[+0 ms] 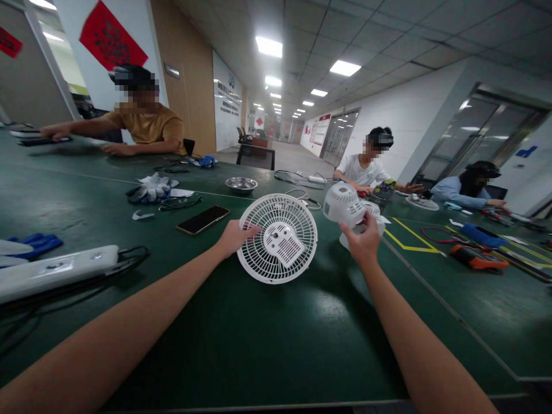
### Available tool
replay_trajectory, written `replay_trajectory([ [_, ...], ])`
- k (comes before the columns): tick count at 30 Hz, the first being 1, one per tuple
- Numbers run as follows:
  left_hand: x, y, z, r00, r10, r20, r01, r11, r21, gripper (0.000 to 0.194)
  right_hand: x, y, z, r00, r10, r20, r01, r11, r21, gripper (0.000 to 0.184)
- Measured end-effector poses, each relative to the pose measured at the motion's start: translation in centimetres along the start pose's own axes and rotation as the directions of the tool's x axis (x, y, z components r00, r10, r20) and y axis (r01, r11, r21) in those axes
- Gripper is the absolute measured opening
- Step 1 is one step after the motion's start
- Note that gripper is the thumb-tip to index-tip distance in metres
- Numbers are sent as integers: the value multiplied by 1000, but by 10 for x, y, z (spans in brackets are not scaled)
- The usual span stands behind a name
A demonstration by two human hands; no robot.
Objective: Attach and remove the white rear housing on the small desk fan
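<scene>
My left hand (236, 237) grips the left rim of a round white fan grille (297, 221), thumb on its near face. The grille is tilted up above the green table, and its slotted centre plate faces me. In my right hand (363, 234) is a white plastic fan housing (344, 204) with vent slots, held from below and from its right side. A white base-like part (373, 213) shows behind my right fingers; whether it joins the housing I cannot tell. The grille and the housing are apart.
Left of the grille lie a phone (203, 219), gloves (152, 188) and a power strip (60, 270). A metal bowl (241, 184) stands behind. To the right are an orange multimeter (478, 257) and yellow tape (416, 248). Several people sit around the table.
</scene>
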State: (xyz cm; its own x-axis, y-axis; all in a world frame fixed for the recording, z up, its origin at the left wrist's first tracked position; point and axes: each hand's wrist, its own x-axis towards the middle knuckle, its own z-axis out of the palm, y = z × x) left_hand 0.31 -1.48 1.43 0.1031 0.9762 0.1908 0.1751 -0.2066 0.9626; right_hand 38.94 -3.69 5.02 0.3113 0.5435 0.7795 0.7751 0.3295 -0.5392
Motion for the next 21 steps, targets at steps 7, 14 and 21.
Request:
replay_trajectory([
  [7, 2, 0, 2, 999, -17, -32, 16, 1000, -19, 37, -23, -1, 25, 955, 48, 291, -28, 997, -70, 75],
  [14, 5, -4, 0, 999, -30, -21, 30, 999, -14, 34, -35, 2, 35, 853, 223, 471, -131, 967, -221, 70],
  [21, 4, -4, -1, 1000, -15, 5, 16, 999, -39, 29, -42, 1, 41, 819, 237, 523, -100, 956, -277, 54],
])
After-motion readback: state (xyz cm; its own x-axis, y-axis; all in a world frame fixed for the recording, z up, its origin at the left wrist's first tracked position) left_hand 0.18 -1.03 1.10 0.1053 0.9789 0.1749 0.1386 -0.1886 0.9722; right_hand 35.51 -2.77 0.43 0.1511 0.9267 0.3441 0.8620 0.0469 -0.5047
